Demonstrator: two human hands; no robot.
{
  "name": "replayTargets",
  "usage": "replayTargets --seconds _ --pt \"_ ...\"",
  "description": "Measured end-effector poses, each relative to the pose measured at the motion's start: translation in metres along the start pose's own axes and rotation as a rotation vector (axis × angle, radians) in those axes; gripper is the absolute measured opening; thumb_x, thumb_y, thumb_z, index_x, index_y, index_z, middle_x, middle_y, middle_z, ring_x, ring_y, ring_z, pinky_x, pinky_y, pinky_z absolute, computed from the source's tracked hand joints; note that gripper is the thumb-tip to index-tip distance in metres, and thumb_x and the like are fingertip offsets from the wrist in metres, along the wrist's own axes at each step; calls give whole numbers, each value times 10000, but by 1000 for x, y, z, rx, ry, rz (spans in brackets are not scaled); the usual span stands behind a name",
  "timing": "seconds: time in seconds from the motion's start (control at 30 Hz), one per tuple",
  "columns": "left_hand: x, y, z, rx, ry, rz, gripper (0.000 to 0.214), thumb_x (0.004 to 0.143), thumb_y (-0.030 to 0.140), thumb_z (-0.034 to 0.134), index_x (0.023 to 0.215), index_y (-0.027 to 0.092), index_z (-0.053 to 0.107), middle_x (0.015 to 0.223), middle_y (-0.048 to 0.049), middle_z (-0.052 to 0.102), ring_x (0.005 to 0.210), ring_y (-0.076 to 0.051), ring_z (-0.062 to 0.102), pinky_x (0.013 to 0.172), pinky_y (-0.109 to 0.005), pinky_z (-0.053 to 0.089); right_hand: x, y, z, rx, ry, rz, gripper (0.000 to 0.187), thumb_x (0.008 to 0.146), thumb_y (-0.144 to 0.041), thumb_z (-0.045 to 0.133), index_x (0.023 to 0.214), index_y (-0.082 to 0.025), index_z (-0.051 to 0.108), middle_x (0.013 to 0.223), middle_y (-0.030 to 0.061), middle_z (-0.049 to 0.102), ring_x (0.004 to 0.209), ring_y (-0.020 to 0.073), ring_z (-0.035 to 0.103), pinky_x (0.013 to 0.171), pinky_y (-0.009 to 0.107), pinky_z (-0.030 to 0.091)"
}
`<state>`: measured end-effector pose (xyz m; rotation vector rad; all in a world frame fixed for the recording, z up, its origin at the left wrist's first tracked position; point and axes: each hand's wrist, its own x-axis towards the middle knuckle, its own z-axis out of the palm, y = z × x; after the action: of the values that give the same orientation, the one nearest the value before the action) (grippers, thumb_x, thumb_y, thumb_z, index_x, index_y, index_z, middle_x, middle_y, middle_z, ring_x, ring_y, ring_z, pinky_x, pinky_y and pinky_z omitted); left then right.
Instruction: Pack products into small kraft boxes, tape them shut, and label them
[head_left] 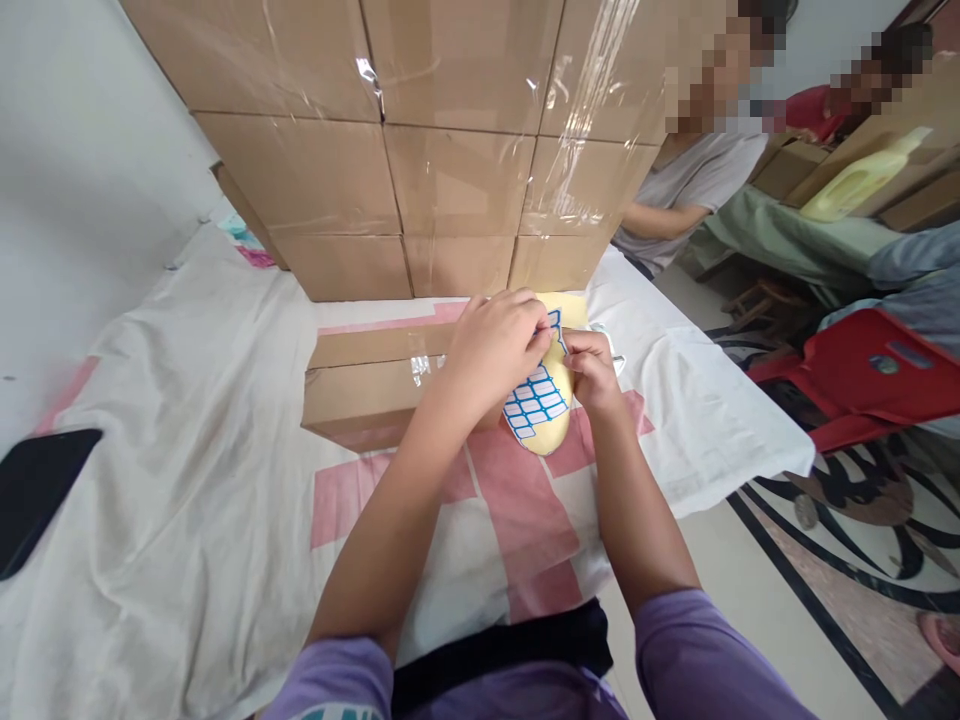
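A sheet of blue-bordered blank labels (535, 398) lies over a pale yellow rounded piece (556, 432) on the table. My left hand (501, 338) reaches across the upper part of the sheet, its thumb and fingers pinched together there. From the right, my right hand (591, 368) is closed, with thumb and forefinger at the sheet's narrow upper edge, beside the yellow piece. Whether a single label is between my left fingertips cannot be made out. Just left of the sheet, partly behind my left forearm, lies a closed cardboard box (367, 392) with clear tape on it.
Stacked cardboard boxes (457, 185) in clear wrap form a wall at the back. A black phone (41, 490) lies at the far left on the white cloth (202, 480). Another person (675, 190) sits beyond the table's right side, near a red chair (877, 370) and a yellow bottle (855, 185).
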<state>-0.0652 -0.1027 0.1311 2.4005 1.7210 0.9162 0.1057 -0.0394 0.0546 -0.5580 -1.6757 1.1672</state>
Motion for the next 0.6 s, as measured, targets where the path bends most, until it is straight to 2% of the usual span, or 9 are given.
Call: replayTargets --seconds 0.2,0.33,0.4,0.5,0.6 --pt "-1 -10 -8 30 92 -82 180 998 226 483 886 210 623 1025 -29 711 943 -212 664 834 -386 406 0 5 -5 5 47 85 167 634 -297 565 548 -208 452 608 6 407 581 146 334 572 298 297" --pt "-3 -16 -17 12 127 -141 169 1006 248 496 901 214 624 1065 -30 718 943 -206 664 813 -370 411 5 11 -11 -57 166 175 266 644 -338 559 535 -226 343 568 -18 283 545 128 243 524 284 233" --pt "-4 -19 -20 5 129 -150 173 1011 255 498 899 219 625 1074 -25 717 961 -208 663 820 -371 411 9 16 -15 -96 250 208 286 688 -352 559 568 -232 329 585 -29 262 544 125 245 512 277 230" --pt "-5 -23 -22 -4 127 -143 172 1009 250 502 890 226 624 1065 -14 713 968 -209 660 828 -377 409 16 28 -21 -182 395 298 255 752 -391 599 658 -237 418 624 -38 360 575 129 350 522 264 304" --pt "-7 -24 -24 -13 109 -122 159 991 205 509 875 225 616 1047 -6 703 959 -205 657 844 -384 404 19 40 -28 -209 467 374 246 776 -453 629 776 -233 518 668 -32 495 607 138 460 550 267 387"
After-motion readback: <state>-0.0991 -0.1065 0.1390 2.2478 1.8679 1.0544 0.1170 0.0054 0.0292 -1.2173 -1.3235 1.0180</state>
